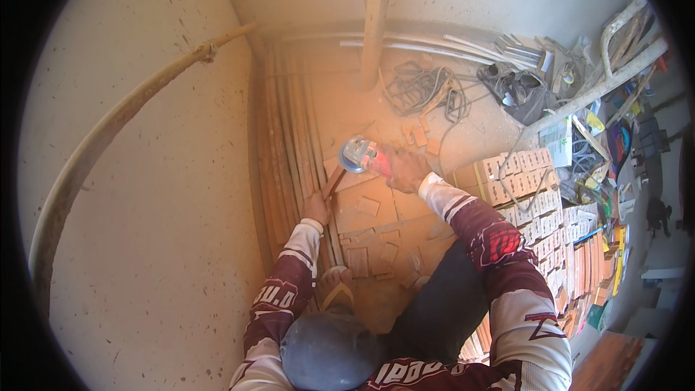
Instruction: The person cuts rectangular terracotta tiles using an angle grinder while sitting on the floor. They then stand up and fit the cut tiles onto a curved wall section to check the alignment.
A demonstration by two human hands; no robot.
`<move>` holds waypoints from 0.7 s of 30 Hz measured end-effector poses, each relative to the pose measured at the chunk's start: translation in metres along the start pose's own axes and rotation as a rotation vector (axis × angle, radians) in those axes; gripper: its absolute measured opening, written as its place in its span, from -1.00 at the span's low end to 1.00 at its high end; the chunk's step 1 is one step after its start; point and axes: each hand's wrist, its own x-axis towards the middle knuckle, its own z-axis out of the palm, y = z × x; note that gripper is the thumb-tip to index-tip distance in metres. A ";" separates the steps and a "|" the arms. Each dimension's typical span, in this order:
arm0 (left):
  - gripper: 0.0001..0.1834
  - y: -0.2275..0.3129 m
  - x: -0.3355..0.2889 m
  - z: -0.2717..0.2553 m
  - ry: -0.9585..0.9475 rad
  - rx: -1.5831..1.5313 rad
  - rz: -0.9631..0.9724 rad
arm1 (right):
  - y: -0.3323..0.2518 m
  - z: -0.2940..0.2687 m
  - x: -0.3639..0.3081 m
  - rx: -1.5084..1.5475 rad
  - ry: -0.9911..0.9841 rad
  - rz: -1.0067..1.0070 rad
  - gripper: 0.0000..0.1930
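Observation:
My right hand (pixel 407 169) is closed around the red body of an angle grinder (pixel 368 155). Its round disc points to the left, at the upper end of a narrow reddish-brown tile strip (pixel 334 182). Whether the disc touches the strip is too small to tell. Lower left of the grinder, my left hand (pixel 316 208) grips the strip's lower end. Broken tile pieces (pixel 368 206) lie on the dusty floor below the grinder, just right of my left hand.
Long wooden poles (pixel 289 130) lie along the left wall. A wooden post (pixel 377 25) stands ahead, near coiled cables (pixel 427 90). Stacked tile boxes (pixel 517 174) rise to my right, below a metal frame (pixel 601 90). My sandalled foot (pixel 337 288) is close by. Orange dust hangs around.

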 end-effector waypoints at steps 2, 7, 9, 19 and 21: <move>-0.71 0.002 0.000 -0.001 -0.008 0.004 0.005 | 0.003 0.000 0.002 0.013 0.028 0.031 -0.26; -0.72 -0.002 0.001 0.003 -0.018 0.001 -0.012 | 0.001 -0.008 0.000 0.015 0.012 0.046 -0.28; -0.71 -0.006 0.002 0.005 -0.003 -0.008 0.011 | -0.003 -0.005 -0.001 0.002 -0.042 0.054 -0.29; -0.69 -0.004 0.002 0.003 -0.025 0.022 -0.003 | -0.002 -0.009 -0.003 0.004 0.012 0.038 -0.37; -0.70 -0.006 0.001 0.002 -0.020 0.023 0.005 | -0.006 -0.009 -0.003 0.001 -0.060 0.021 -0.29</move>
